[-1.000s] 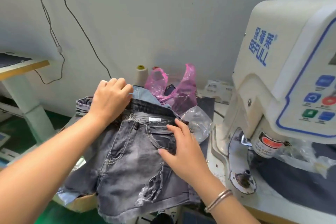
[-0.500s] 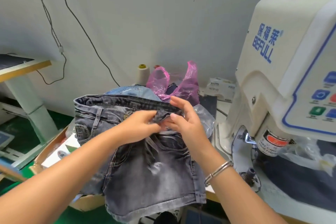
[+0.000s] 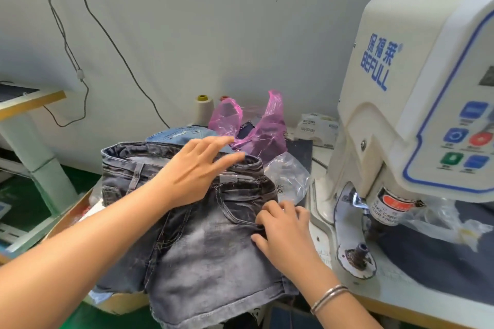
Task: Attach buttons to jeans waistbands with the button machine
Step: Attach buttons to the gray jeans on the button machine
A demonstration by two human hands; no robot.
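Observation:
Grey washed denim shorts (image 3: 203,248) lie on top of a pile, waistband (image 3: 139,148) at the far side. My left hand (image 3: 192,168) hovers blurred over the waistband with its fingers stretched out flat. Down at the shorts' right side, beside the pocket, my right hand (image 3: 283,232) rests with curled fingers pinching the fabric. The cream button machine (image 3: 417,104) stands on the right. Its lower die post (image 3: 358,250) sits on a metal plate, free of any cloth.
A pink plastic bag (image 3: 256,125), a clear bag (image 3: 288,173), a thread cone (image 3: 203,109) and blue jeans (image 3: 176,135) lie behind the shorts. A cardboard box (image 3: 120,302) sits under the pile. The machine table (image 3: 417,294) holds dark cloth. A side table (image 3: 32,99) stands left.
Both hands held the waistband up together half a second ago. Now the shorts lie flat, my left hand has let go and spread above the waistband, and my right hand moved down to the right side.

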